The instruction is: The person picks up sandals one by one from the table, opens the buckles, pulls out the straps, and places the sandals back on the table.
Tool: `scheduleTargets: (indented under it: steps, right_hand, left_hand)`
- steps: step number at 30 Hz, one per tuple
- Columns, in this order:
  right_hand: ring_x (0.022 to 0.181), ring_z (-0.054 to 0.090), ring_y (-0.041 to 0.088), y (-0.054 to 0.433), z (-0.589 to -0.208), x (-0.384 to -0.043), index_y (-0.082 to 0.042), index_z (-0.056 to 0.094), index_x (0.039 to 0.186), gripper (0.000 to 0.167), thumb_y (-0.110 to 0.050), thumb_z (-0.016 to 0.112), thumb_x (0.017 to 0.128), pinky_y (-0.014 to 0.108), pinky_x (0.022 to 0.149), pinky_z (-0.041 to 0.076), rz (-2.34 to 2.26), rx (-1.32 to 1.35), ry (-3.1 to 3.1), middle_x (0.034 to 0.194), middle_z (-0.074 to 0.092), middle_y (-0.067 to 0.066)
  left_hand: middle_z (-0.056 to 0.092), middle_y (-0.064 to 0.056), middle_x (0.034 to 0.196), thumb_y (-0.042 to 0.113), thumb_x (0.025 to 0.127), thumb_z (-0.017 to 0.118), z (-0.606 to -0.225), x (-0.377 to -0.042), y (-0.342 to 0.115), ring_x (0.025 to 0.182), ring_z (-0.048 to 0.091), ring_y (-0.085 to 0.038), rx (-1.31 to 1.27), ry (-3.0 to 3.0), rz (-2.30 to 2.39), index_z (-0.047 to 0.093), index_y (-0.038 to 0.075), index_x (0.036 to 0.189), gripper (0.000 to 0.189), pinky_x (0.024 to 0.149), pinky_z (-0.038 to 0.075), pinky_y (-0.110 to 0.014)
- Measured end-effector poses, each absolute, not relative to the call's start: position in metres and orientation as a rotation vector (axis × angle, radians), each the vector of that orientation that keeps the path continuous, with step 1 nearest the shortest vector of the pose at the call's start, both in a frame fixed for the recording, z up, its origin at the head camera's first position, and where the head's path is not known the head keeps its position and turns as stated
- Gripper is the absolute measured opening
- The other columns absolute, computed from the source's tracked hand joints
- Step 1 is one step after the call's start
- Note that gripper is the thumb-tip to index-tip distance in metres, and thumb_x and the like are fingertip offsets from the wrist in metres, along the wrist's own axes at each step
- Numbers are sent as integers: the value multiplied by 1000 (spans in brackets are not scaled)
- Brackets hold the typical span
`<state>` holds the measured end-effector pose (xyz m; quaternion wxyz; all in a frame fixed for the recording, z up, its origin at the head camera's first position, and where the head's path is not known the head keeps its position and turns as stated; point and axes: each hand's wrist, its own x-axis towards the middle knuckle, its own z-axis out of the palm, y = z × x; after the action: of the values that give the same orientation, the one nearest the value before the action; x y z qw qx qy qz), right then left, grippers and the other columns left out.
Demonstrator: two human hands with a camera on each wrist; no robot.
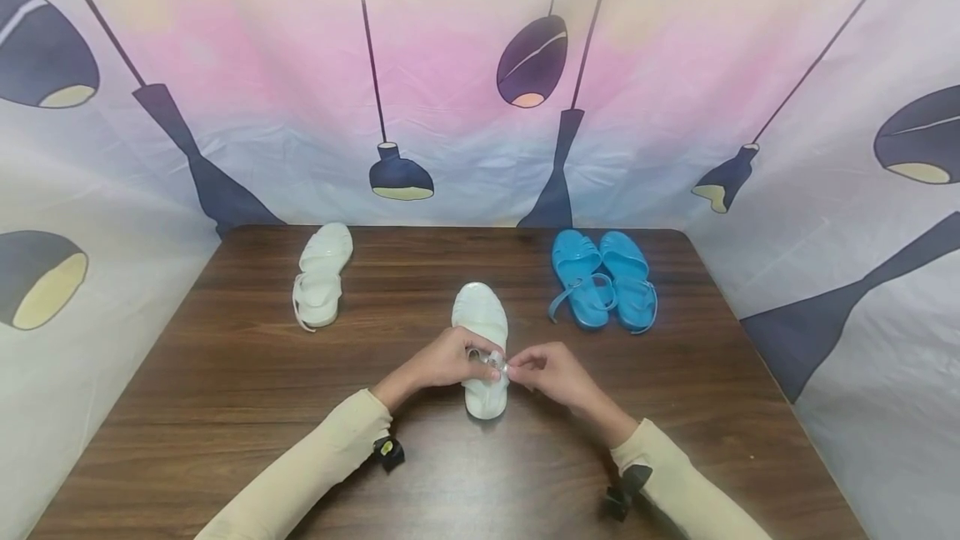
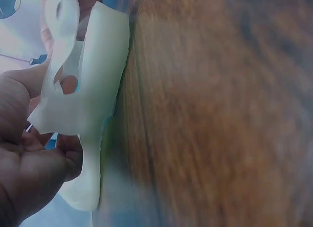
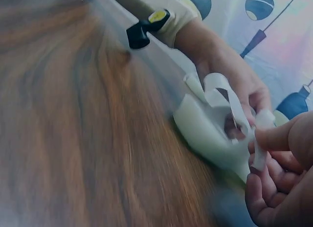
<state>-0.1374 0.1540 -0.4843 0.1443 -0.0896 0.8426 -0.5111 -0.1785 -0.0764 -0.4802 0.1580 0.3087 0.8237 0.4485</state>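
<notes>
The right hand (image 1: 555,372) has its thumb and finger pinched on the strap (image 3: 259,159) of a white sandal (image 1: 480,311); I have the left hand (image 1: 450,358) gripping it from the other side. Both arms slant inward. The sandal sits mid-desk (image 1: 225,457), toe toward the far edge. The right wrist view shows me the strap poking past the thumb, too small to see from the head. Only the head view shows me another white sandal (image 1: 324,269) whole, near the far left corner.

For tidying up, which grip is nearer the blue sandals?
The right grip, in front and slightly left of the blue sandals; the left grip is farther left, at a white sandal.
</notes>
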Motion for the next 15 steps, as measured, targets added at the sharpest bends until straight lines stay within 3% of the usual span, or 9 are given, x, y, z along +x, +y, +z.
scheduleTargets:
  steps: [6, 15]
  right_hand:
    - [65, 60, 19, 149, -481, -139, -5, 77, 99, 18, -22, 78, 92, 33, 59, 53, -1495, -267, 2418, 81, 70, 3]
    - [74, 65, 20, 154, -481, -132, -7, 75, 102, 22, -27, 77, 92, 35, 66, 58, -1475, -153, 2381, 86, 72, 5]
  left_hand:
    - [77, 2, 107, 21, 85, 85, -481, -180, -75, 100, 66, -10, 887, 2357, 1284, 79, 9, 112, 30, 86, 56, -27]
    - [78, 1, 106, 22, 85, 85, -483, -181, -76, 97, 67, -8, 917, 2351, 1286, 79, 9, 110, 29, 84, 56, -25]
